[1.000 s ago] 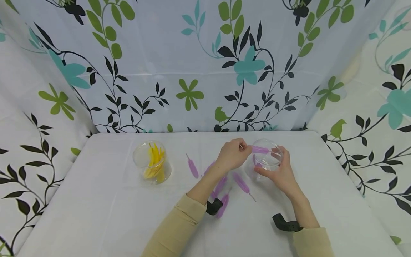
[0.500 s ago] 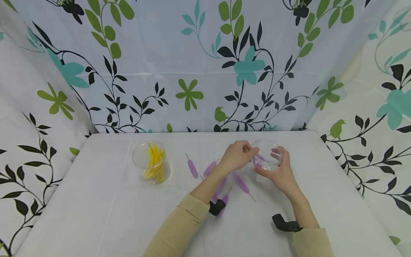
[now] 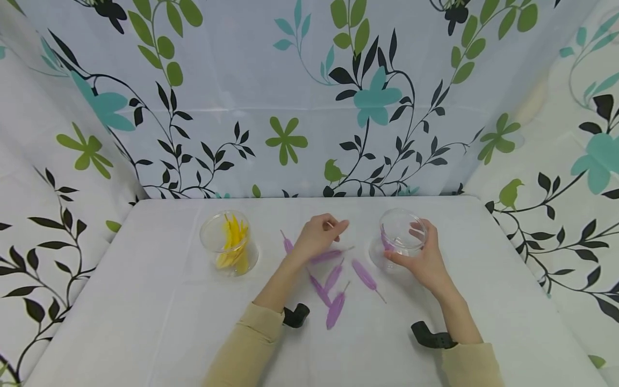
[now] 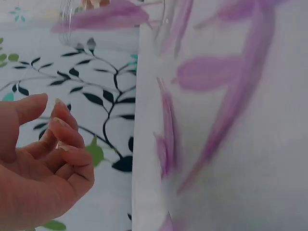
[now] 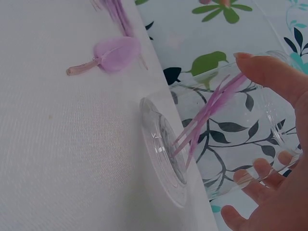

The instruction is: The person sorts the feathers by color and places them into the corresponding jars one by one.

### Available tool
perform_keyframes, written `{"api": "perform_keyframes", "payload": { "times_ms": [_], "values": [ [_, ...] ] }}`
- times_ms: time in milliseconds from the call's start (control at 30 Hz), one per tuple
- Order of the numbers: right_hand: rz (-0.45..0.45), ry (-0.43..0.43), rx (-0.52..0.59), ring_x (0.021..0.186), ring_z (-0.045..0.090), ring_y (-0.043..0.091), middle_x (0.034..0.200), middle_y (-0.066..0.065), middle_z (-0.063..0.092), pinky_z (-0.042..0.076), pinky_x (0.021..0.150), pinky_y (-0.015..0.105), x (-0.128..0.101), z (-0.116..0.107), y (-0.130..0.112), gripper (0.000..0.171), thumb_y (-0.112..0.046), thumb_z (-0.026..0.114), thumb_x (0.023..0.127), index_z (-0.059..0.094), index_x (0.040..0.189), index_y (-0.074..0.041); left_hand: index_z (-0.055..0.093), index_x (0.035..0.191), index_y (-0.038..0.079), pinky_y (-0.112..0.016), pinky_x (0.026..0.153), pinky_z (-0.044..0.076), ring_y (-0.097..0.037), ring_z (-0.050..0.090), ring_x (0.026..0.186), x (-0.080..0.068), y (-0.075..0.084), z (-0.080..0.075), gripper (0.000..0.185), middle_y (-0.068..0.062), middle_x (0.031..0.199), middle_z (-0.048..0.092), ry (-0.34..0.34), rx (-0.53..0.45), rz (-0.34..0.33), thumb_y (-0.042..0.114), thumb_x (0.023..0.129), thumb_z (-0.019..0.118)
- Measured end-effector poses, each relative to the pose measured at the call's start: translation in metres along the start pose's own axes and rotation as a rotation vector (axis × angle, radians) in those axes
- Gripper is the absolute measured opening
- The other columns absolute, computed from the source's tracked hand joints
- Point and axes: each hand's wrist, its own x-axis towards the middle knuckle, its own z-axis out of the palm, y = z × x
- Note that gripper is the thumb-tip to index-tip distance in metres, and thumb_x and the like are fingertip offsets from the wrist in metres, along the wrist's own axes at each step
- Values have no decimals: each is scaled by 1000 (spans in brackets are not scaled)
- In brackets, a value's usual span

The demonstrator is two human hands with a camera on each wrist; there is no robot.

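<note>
Feathers are what the hands are busy with. Far left on the white table (image 3: 159,322) stands a clear cup (image 3: 229,243) stuffed with yellow feathers (image 3: 232,246), untouched. Next comes the left hand (image 3: 316,236), hovering just above the loose purple feathers (image 3: 333,279) scattered across the cloth; its fingers are loosely curled, thumb and forefinger apart, and they hold nothing. One feather lies right under its fingertips, the others fan out toward the person: slim, soft lilac blades with thin pale quills.

Further right stands a clear glass jar (image 3: 400,236), upright on the table, with a few purple feathers leaning inside against its wall. The right hand (image 3: 425,260) grips it, thumb on the near side and fingers wrapped round the far side.

A moment ago the left hand was up at the jar's rim, pinching a purple feather over the opening. Now that feather is in the jar and the hand has drawn back leftward to the loose ones. The right hand has kept its grip on the jar, which has not shifted.
</note>
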Motion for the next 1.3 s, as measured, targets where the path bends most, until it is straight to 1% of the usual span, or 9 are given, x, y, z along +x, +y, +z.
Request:
{"api": "perform_keyframes", "payload": {
  "times_ms": [133, 300, 500, 600, 733, 900, 1033, 1167, 1300],
  "values": [
    [-2, 6, 5, 146, 28, 40, 157, 18, 29, 25, 112, 69, 0, -3, -1, 115, -33, 88, 76, 7, 154, -11, 65, 108, 9, -36, 78, 51, -21, 64, 85, -4, -27, -26, 36, -13, 100, 72, 78, 86, -105, 43, 99, 59],
    [0, 7, 8, 146, 27, 40, 157, 18, 28, 26, 111, 70, -1, -7, -1, 115, -33, 88, 77, 6, 154, -12, 63, 118, 7, -40, 85, 54, -27, 65, 95, -10, -44, -45, 35, -13, 112, 69, 140, 187, -222, 35, 99, 59],
    [7, 9, 3, 146, 27, 41, 158, 18, 27, 27, 110, 71, -2, -7, 0, 115, -34, 87, 77, 4, 155, -12, 55, 126, -2, -44, 94, 52, -33, 61, 100, -14, -53, -49, 42, -20, 114, 65, 153, 292, -270, 27, 97, 62],
    [12, 7, 1, 147, 27, 40, 159, 17, 27, 28, 109, 72, -2, -7, 0, 116, -34, 87, 78, 3, 155, -13, 55, 120, -6, -46, 94, 52, -34, 60, 98, -16, -56, -48, 44, -22, 110, 64, 154, 336, -272, 27, 94, 67],
    [14, 2, 0, 147, 26, 40, 159, 17, 26, 28, 110, 72, -1, -5, -1, 116, -35, 86, 78, 3, 155, -13, 61, 104, -7, -45, 89, 53, -33, 62, 91, -17, -58, -46, 35, -20, 97, 66, 174, 399, -256, 24, 90, 72],
    [7, 9, -6, 147, 26, 40, 158, 17, 27, 26, 110, 72, 1, -5, -3, 115, -35, 86, 78, 4, 155, -13, 67, 92, -3, -44, 87, 53, -30, 63, 86, -17, -57, -46, 24, -15, 88, 70, 163, 451, -240, 20, 92, 70],
    [13, 6, -1, 147, 26, 40, 158, 17, 27, 26, 110, 72, 1, -3, -3, 115, -35, 86, 78, 4, 155, -13, 68, 93, -3, -44, 87, 52, -30, 63, 87, -18, -59, -46, 23, -14, 90, 70, 133, 432, -233, 21, 94, 67],
    [24, -9, 4, 147, 26, 40, 159, 16, 26, 26, 111, 71, -1, -1, -1, 116, -36, 86, 78, 4, 155, -14, 69, 93, 0, -39, 80, 53, -26, 60, 86, -22, -60, -47, 22, -12, 90, 68, 131, 333, -263, 21, 94, 65],
    [17, -12, 3, 147, 26, 40, 159, 16, 25, 25, 111, 72, -2, 1, 0, 116, -37, 86, 78, 3, 156, -14, 69, 97, 2, -30, 69, 50, -21, 58, 78, -22, -56, -47, 26, -9, 88, 67, 109, 229, -244, 27, 97, 61]
  ]
}}
